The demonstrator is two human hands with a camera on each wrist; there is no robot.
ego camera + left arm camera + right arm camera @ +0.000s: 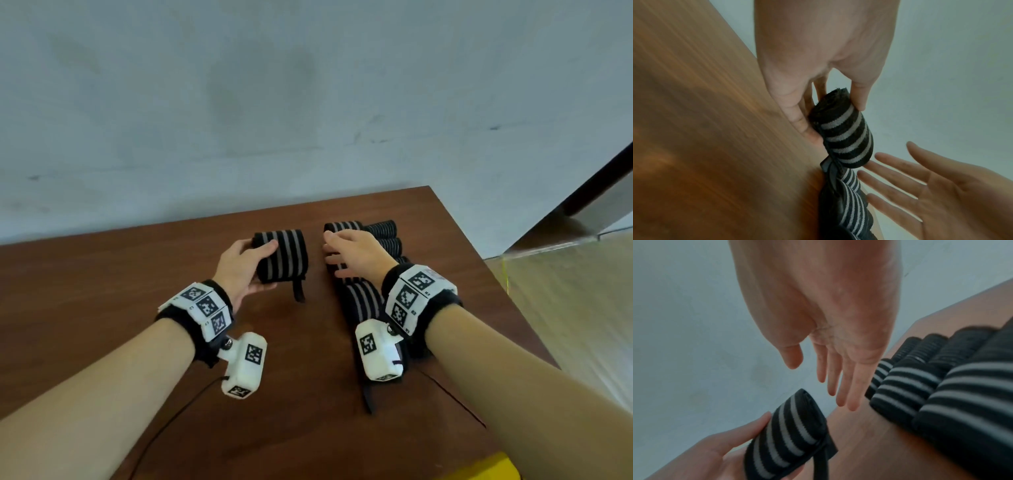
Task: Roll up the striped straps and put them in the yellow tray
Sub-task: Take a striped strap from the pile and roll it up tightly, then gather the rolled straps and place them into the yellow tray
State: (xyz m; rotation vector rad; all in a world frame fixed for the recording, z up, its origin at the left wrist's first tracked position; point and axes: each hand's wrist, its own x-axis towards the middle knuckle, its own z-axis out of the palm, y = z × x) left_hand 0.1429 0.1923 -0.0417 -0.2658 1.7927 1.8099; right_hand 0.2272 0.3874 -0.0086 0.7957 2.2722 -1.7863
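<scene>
My left hand [262, 267] grips a rolled black strap with grey stripes [284, 255] just above the brown table [137, 291]; a thin black loop [298, 291] dangles from the roll. In the left wrist view the thumb and fingers clamp the roll [844, 134] at one end. My right hand [331, 255] hovers open, fingers straight, over several unrolled striped straps [361, 301] lying side by side to the right of the roll. The right wrist view shows these fingers [838, 386] apart from the roll [789, 431] and beside the flat straps [910, 394]. A yellow tray corner [489, 467] shows at the bottom.
Darker, finely striped folded straps [382, 230] lie at the back right behind my right hand. The table's right edge [507, 291] drops to a pale floor. A grey wall [239, 120] stands close behind the table. A thin black cable [164, 425] trails from my left wrist.
</scene>
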